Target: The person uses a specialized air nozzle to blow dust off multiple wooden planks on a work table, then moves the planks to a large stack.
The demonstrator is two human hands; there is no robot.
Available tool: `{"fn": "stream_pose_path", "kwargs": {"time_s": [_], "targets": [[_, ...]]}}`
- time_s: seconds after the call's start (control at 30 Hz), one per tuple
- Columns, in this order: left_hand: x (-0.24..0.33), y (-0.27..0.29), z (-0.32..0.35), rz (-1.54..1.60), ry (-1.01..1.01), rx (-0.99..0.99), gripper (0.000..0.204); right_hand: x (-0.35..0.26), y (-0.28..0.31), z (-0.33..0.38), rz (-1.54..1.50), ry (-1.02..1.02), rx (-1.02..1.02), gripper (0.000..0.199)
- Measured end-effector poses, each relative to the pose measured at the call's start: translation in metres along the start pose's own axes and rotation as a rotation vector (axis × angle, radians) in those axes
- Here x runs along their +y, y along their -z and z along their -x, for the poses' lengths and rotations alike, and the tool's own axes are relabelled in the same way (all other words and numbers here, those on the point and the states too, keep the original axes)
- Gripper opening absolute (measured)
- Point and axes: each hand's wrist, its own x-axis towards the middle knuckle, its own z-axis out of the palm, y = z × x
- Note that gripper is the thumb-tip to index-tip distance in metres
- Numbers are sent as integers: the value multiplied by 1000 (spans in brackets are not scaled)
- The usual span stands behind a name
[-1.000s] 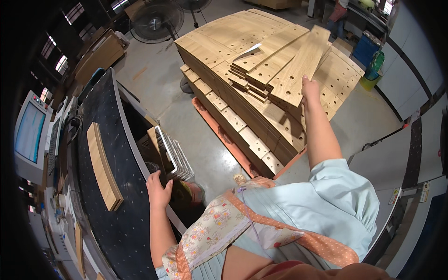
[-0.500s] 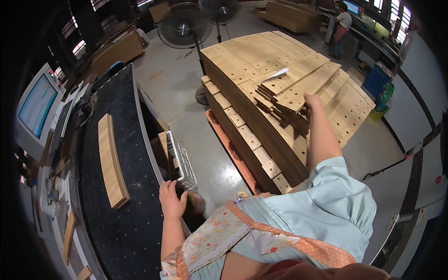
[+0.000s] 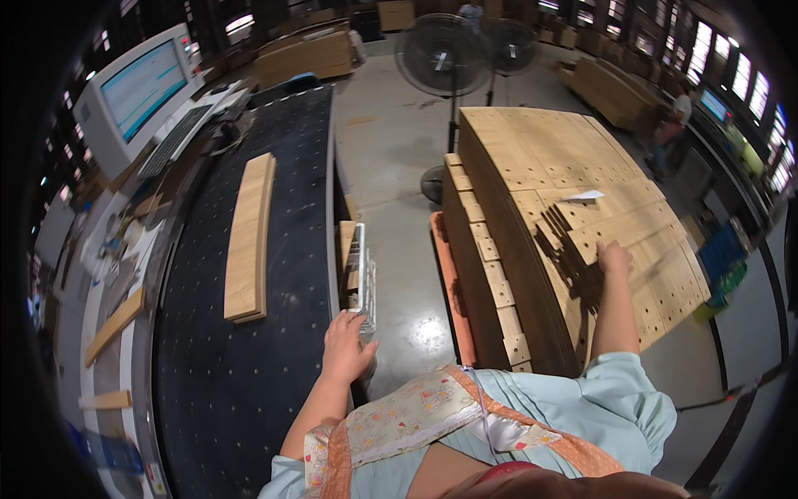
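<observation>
My right hand [image 3: 613, 258] has its fingers closed on the end of a drilled wooden board [image 3: 585, 244], the top of a fanned pile. Its fingertips are partly hidden. Under that pile lies a tall stack of light wooden panels [image 3: 532, 145] with rows of holes and dark edges. My left hand [image 3: 342, 348] is held with fingers apart at the edge of the black dotted work table [image 3: 274, 366], and nothing shows in it. Farther along that table top lie two narrow boards [image 3: 249, 241], one on the other.
A monitor [image 3: 141, 91] and keyboard [image 3: 181, 137] stand at the far left. White plastic baskets [image 3: 366, 287] sit beside the table. The stack rests on an orange pallet [image 3: 453, 299]. Standing fans [image 3: 440, 54] are behind. Another person [image 3: 672, 129] stands at the far right.
My view has swung left, so the table and stack appear shifted to the right. My right hand stays on the drilled board, and the left stays by the table edge.
</observation>
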Motion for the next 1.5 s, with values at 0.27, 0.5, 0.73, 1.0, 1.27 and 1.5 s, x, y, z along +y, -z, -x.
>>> {"fn": "stream_pose_path", "kwargs": {"time_s": [0.27,0.5,0.73,1.0,1.27,1.5], "targets": [[-8,13,4,174,24,166,49,-96,1,35,-680,955,860,31],[15,55,67,108,290,95,49,-262,-64,233,-1066,1672,4,32],[75,66,225,-237,871,407,54,-312,-40,367,-1130,2105,-355,33],[102,25,292,-356,1137,594,56,-340,-85,404,-935,2016,-181,45],[101,34,312,245,949,1149,26,-349,-96,403,-906,2005,-273,41],[158,34,383,-273,1267,1630,10,-355,-102,399,-819,2062,-284,44]]}}
